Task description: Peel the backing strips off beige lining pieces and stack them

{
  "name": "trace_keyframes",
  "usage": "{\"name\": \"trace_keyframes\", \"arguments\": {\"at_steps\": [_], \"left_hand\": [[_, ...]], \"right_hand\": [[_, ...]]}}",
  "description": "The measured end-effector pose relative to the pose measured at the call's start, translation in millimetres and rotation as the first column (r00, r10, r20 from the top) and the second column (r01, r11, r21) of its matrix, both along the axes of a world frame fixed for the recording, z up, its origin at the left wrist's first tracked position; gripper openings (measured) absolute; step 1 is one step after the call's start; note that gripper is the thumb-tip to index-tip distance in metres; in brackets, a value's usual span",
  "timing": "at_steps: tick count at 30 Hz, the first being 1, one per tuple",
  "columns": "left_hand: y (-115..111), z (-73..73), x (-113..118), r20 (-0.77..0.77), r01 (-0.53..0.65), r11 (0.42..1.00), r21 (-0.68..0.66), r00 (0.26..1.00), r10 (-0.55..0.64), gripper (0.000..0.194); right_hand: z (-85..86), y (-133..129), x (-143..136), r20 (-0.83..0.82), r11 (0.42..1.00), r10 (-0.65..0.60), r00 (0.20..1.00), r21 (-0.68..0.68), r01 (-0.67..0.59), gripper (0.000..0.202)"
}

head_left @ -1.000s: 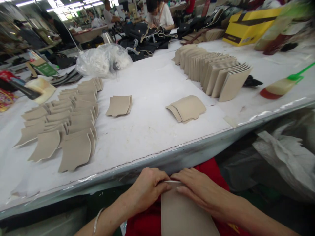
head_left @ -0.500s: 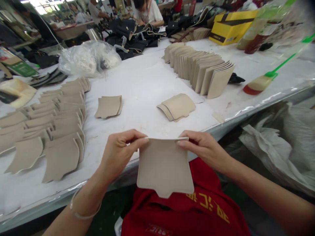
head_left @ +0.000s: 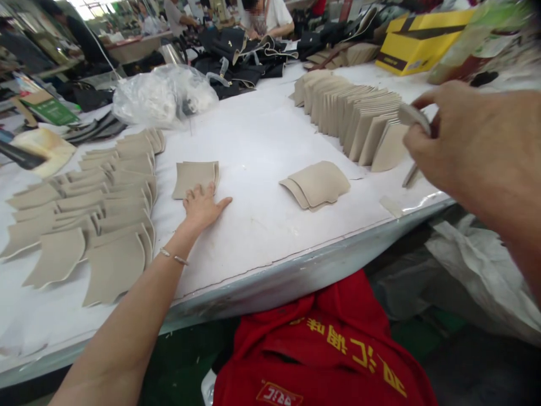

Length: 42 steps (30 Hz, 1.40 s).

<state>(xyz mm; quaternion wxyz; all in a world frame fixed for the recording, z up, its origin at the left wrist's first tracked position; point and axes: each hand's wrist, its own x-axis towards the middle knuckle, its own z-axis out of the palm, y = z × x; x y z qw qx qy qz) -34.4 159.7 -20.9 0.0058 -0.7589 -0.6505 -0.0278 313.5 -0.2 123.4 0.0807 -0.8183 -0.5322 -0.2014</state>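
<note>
My left hand (head_left: 203, 210) lies on the near edge of a small pile of beige leather-like pieces (head_left: 194, 173), its fingers spread. At the right, my right hand (head_left: 473, 135) pinches a beige panel (head_left: 415, 118), seen nearly edge-on and partly hidden by the hand. This panel is beside the near end of a long row of similar pieces standing on edge (head_left: 359, 115). Between the hands another small pile of beige pieces (head_left: 325, 183) rests on the table. Overlapping beige pieces (head_left: 116, 265) fan out in rows to the left of my left hand.
The white-covered table (head_left: 253, 225) has its front edge close to me. A clear plastic bag (head_left: 164, 96), dark pieces (head_left: 236, 56) and a yellow box (head_left: 418, 42) stand toward the back. A bottle (head_left: 477, 56) is behind my right hand. A person (head_left: 270, 20) sits across the table.
My left hand has let go of the panel held by both hands and moved forward onto the small left pile. My right hand has carried the panel right, toward the standing row.
</note>
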Motion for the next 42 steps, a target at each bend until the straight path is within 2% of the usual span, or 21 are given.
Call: {"name": "trace_keyframes", "arguments": {"at_steps": [2,5,8,10,12,15,20,21,22,23,24,25,26,27,30,33,36,38,39,40,42], "left_hand": [[7.3,-1.0,-1.4,-0.021,0.025,1.0,-0.008,0.999,-0.025,0.071],[13.3,4.0,-0.6,-0.05,0.041,0.997,0.063,0.998,-0.038,0.065],[17.3,5.6,-4.0,-0.068,-0.017,0.993,0.116,0.997,0.025,0.063],[18.9,4.3,-7.5,-0.087,-0.039,0.992,0.122,0.995,0.05,0.061],[18.4,3.4,-9.0,-0.11,-0.003,0.994,0.113,0.994,0.016,0.05],[11.2,7.1,-5.6,-0.135,0.097,0.991,0.096,0.987,-0.084,0.029],[-27.2,24.7,8.7,-0.128,0.128,0.962,0.241,0.987,-0.1,0.032],[-40.2,27.5,12.9,-0.114,0.145,0.942,0.302,0.987,-0.115,0.031],[-55.1,29.2,17.8,-0.094,0.177,0.908,0.379,0.984,-0.153,0.028],[-71.7,29.6,23.5,-0.073,0.226,0.86,0.458,0.974,-0.217,0.026],[-89.4,28.9,29.6,-0.056,0.284,0.803,0.524,0.952,-0.301,0.025],[-107.6,27.0,36.1,-0.043,0.351,0.744,0.568,0.916,-0.399,0.025],[-125.3,24.3,42.3,-0.031,0.421,0.697,0.581,0.867,-0.498,0.023],[-141.6,21.3,47.8,-0.019,0.488,0.66,0.571,0.812,-0.583,0.021],[-173.4,15.2,56.0,0.049,0.63,0.603,0.488,0.67,-0.74,0.019],[-173.8,20.2,49.9,0.304,0.639,0.64,0.428,0.565,-0.767,0.021],[-156.0,33.1,37.1,0.528,0.435,0.816,0.382,0.622,-0.579,0.029],[-145.5,40.4,30.1,0.65,0.381,0.91,0.165,0.651,-0.391,0.027],[-142.7,42.9,27.6,0.715,0.416,0.909,-0.019,0.641,-0.279,0.022],[-141.7,44.4,25.7,0.769,0.471,0.857,-0.209,0.621,-0.153,0.021],[-144.5,45.2,23.1,0.816,0.575,0.667,-0.474,0.571,0.088,0.029]], "right_hand": [[-15.5,21.8,-5.6,0.001,0.995,-0.017,1.0,-0.094,0.017,0.032],[-57.5,51.9,-17.0,-0.088,0.967,0.081,0.993,-0.236,-0.1,0.028],[-99.4,69.4,-27.4,-0.14,0.949,0.13,0.982,-0.269,-0.164,0.03],[-117.1,74.7,-30.7,-0.156,0.951,0.15,0.976,-0.247,-0.186,0.035],[-124.4,77.2,-29.6,-0.174,0.95,0.185,0.967,-0.221,-0.222,0.042],[-120.6,76.5,-23.6,-0.216,0.937,0.258,0.942,-0.183,-0.299,0.042],[-101.1,57.5,-37.1,-0.307,0.936,0.326,0.894,-0.03,-0.351,0.04],[-98.2,51.5,-46.4,-0.419,0.93,0.338,0.843,0.008,-0.368,0.037],[-96.3,45.4,-57.5,-0.587,0.921,0.337,0.736,0.046,-0.386,0.034],[-95.4,39.5,-69.8,-0.762,0.913,0.317,0.565,0.085,-0.399,0.032],[-95.9,34.1,-82.5,-0.909,0.909,0.26,0.326,0.116,-0.401,0.033],[-97.7,29.2,-94.6,-0.97,0.905,0.202,0.138,0.13,-0.406,0.035],[-100.9,24.9,-105.3,-0.989,0.901,0.148,-0.004,0.136,-0.412,0.036],[-105.3,21.2,-113.9,-0.991,0.898,0.117,-0.063,0.133,-0.42,0.035],[-122.5,11.2,-125.1,-0.988,0.899,0.092,-0.124,0.136,-0.417,0.031],[-136.4,-2.8,-121.3,-0.979,0.892,0.059,-0.194,0.139,-0.43,0.032],[-139.7,-24.8,-116.9,-0.957,0.848,-0.021,-0.29,0.136,-0.511,0.034],[-137.7,-42.1,-116.8,-0.936,0.812,-0.093,-0.34,0.126,-0.569,0.038],[-136.5,-50.8,-117.4,-0.924,0.802,-0.128,-0.361,0.118,-0.585,0.039],[-135.6,-59.4,-118.2,-0.908,0.8,-0.162,-0.386,0.108,-0.59,0.04],[-135.8,-75.6,-119.9,-0.864,0.809,-0.227,-0.448,0.088,-0.581,0.042]]}}
